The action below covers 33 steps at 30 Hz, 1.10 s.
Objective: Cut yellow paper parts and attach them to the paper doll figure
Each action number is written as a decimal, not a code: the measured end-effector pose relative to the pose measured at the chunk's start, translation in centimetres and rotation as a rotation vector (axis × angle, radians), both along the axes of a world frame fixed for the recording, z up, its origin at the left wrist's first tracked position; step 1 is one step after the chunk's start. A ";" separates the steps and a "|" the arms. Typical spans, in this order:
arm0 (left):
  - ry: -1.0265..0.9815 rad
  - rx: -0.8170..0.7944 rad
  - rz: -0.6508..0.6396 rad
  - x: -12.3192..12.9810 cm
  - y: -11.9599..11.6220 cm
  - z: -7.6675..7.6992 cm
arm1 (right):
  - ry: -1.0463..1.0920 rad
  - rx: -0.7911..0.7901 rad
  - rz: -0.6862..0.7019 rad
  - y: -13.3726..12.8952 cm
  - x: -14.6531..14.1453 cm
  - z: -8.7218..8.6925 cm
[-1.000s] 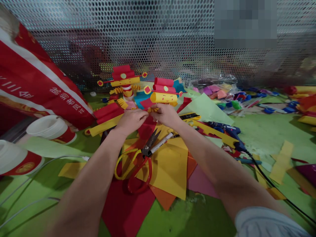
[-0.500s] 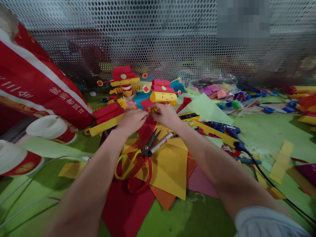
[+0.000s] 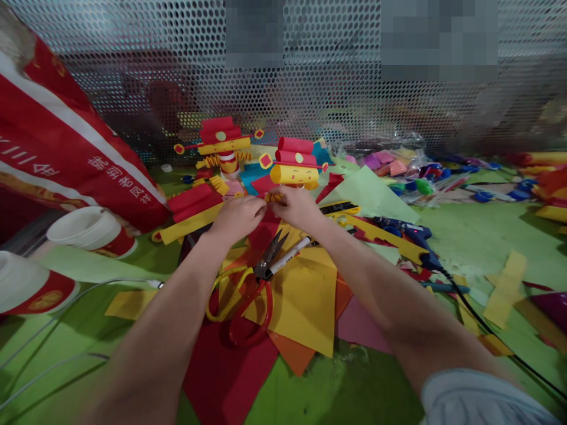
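A paper figure [image 3: 295, 175] with a yellow smiling face and a rolled red hat stands just behind my hands. My right hand [image 3: 297, 209] is closed at the figure's lower front, its fingertips on a yellow pleated paper strip [image 3: 275, 197]. Close beside it, my left hand [image 3: 239, 219] is closed in a pinch, fingertips almost meeting the right ones; what it pinches is hidden. A second paper figure [image 3: 224, 144] with a similar red hat stands behind to the left. Open scissors [image 3: 264, 270] and a white marker [image 3: 290, 257] lie on yellow paper [image 3: 305, 295] between my forearms.
White paper cups [image 3: 86, 227] and a large red bag [image 3: 75, 124] stand at left. A blue glue gun [image 3: 411, 233] with a black cord lies at right. Clay in plastic [image 3: 385, 162] lies along the perforated metal screen [image 3: 310, 71]. Paper scraps [image 3: 505, 292] cover the green table [image 3: 336, 389].
The head and hat of the nearer paper figure have shifted slightly up, and its coin ornaments have tilted a little. Both hands remain in nearly the same place.
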State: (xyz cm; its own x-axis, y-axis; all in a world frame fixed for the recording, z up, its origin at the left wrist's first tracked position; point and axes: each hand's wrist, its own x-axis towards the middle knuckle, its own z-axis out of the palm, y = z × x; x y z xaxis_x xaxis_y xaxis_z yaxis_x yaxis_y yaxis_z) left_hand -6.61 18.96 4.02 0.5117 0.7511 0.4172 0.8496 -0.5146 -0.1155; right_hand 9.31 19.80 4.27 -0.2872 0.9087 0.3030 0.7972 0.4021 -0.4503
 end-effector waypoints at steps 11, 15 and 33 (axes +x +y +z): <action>-0.073 -0.021 -0.009 -0.2 0.2 0.0 | 0.079 -0.038 0.027 0.2 0.1 -0.1; -0.072 -0.009 0.007 -0.2 0.3 0.0 | 0.109 -0.074 0.037 0.1 0.2 0.0; -0.034 -0.074 0.042 0.0 0.1 0.1 | 0.081 -0.068 0.021 0.0 0.2 0.1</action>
